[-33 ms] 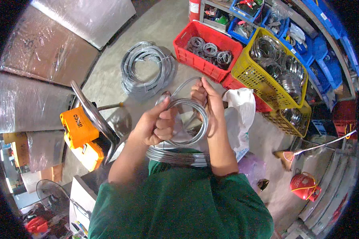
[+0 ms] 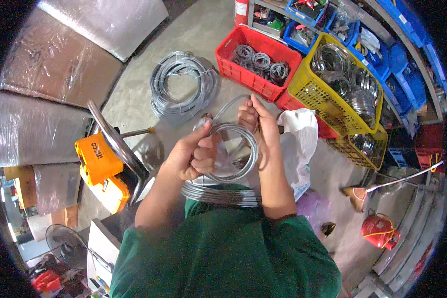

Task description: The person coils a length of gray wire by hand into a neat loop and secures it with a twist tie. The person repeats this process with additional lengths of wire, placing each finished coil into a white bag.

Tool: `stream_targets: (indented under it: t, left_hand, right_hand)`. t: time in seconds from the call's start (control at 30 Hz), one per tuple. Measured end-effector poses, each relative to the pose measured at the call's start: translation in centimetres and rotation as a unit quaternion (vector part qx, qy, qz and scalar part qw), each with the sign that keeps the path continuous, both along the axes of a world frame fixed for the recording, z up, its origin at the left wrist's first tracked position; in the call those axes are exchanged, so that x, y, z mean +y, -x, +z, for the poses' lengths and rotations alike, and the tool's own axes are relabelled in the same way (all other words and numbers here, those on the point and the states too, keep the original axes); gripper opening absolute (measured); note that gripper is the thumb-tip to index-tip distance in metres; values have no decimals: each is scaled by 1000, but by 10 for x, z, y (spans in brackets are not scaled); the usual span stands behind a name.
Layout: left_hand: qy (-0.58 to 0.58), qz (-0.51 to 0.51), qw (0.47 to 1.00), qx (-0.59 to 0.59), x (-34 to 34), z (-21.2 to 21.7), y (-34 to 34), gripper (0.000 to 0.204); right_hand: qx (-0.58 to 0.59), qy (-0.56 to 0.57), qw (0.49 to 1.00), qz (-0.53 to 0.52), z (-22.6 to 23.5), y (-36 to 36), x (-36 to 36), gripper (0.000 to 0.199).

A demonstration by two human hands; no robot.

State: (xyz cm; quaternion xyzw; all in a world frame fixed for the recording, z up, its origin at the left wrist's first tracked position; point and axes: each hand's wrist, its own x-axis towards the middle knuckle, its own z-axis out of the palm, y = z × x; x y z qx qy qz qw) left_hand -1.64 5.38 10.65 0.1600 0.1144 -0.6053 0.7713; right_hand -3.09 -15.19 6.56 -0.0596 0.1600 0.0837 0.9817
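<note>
A small coil of grey wire rope (image 2: 254, 158) hangs in front of my chest. My left hand (image 2: 198, 156) is closed round the coil's left side, thumb laid along the top. From there a loop of the same rope arcs up to my right hand (image 2: 256, 119), which pinches it between thumb and fingers at the upper right. Below the small coil, a thicker bundle of grey wire rope (image 2: 221, 195) rests against my green shirt. On the floor ahead lies a large tied coil of grey wire rope (image 2: 156, 89), apart from both hands.
Ahead right stand a red crate (image 2: 256, 82) with small coils and a yellow crate (image 2: 315, 107) holding metal rings. Blue bins (image 2: 303, 42) line the shelf behind. Left are an orange case (image 2: 98, 157), a bent metal tube (image 2: 129, 149) and wrapped boxes (image 2: 54, 59). A broom (image 2: 357, 196) lies right.
</note>
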Motion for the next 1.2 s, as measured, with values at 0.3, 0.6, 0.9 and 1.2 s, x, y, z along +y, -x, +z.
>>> stream_targets:
  t: [0.3,0.6,0.9,1.2]
  left_hand:
    - [-200,183,947,-173,-17,-12,-21,46]
    - [-264,282,813,-435,-43,-41,-14,45]
    - [-283,261,874,-296,-1,-17,-38,47]
    - [-304,-24,925,-225,16,30,16,47]
  right_hand:
    - [-48,14,997,64,-45,9,19,28]
    - [-119,259,952,113,-49,33,25,25]
    - [-101,839,531,56,-46,60,-47,28]
    - [-369,914,-73,-151,40,44,-170,44]
